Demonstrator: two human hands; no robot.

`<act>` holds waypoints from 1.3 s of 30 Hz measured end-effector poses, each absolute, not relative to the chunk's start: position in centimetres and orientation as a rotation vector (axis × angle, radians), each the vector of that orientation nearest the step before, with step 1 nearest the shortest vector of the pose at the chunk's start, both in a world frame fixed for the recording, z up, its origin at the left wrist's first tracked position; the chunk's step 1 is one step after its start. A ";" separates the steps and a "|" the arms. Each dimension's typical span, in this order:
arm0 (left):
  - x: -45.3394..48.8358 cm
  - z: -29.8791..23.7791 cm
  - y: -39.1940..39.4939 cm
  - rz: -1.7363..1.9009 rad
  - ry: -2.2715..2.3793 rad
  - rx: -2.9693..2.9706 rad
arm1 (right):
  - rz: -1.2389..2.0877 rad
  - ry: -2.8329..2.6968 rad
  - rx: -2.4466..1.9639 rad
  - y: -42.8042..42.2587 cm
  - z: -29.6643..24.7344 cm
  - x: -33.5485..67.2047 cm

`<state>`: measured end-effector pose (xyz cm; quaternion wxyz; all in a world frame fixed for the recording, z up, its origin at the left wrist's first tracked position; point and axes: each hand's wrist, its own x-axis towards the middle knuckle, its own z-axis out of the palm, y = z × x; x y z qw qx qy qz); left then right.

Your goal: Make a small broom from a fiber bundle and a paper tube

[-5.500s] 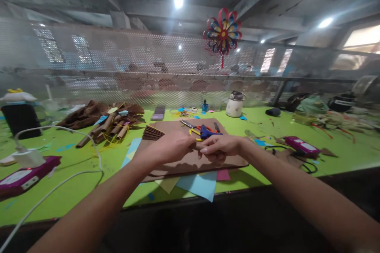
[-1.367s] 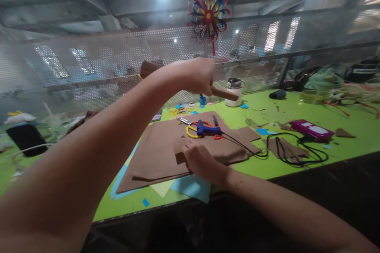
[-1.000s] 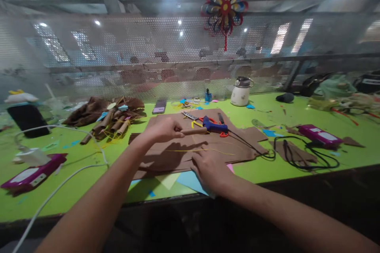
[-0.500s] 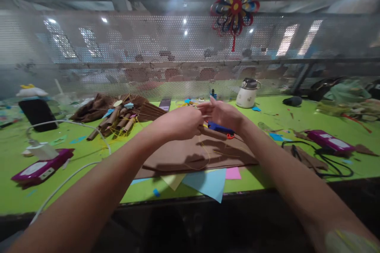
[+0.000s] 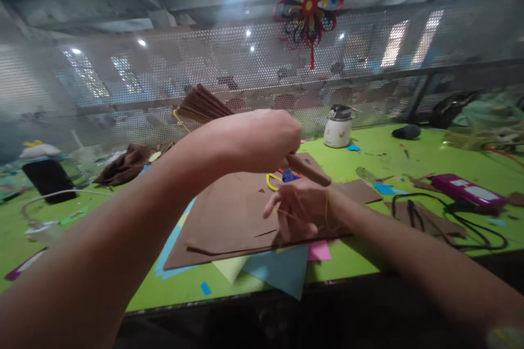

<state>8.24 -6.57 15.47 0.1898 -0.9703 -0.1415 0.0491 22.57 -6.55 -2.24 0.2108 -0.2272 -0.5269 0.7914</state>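
My left hand (image 5: pixel 270 139) is closed around a small broom of brown paper, held tilted above the mat. Its handle (image 5: pixel 309 169) sticks out to the right below my fist, and its pleated fringe (image 5: pixel 204 103) fans out to the upper left behind my forearm. My left fingers are mostly hidden. Just below the handle's end, my right hand (image 5: pixel 297 207) has its fingers apart and partly bent. Thin yellow thread (image 5: pixel 326 207) loops over that hand and wrist. Brown paper sheets (image 5: pixel 229 212) lie beneath, with yellow-handled scissors (image 5: pixel 272 181) and a blue tool (image 5: pixel 290 175) behind the right hand.
Blue paper (image 5: pixel 278 272) and pink paper (image 5: pixel 319 251) poke out at the front edge. A white bottle (image 5: pixel 338 128) stands behind. At right are a purple power strip (image 5: pixel 466 191) and black cable (image 5: pixel 487 242); a phone (image 5: pixel 49 180) leans at left.
My left hand has lifted and turned, bringing the paper broom up with its fringe to the upper left. The right hand has dropped away from it toward the brown paper. My view has tilted.
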 end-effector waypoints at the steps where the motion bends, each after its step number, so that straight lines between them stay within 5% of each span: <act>1: 7.9 15.2 -5.9 0.121 -0.438 -2.764 | 2.151 -1.443 -0.660 -6.5 -2.5 23.9; 10: 4.1 8.0 0.5 -0.010 -0.640 -3.050 | 1.665 -1.444 -1.000 -7.7 -4.1 29.3; 19: -0.8 -0.2 0.2 -0.252 -0.974 -3.278 | 1.633 -1.427 -1.232 -9.3 -5.3 29.0; 39: -1.2 -5.2 -0.7 -0.363 -0.824 -3.047 | 1.180 -1.549 -1.756 -7.3 -5.9 29.0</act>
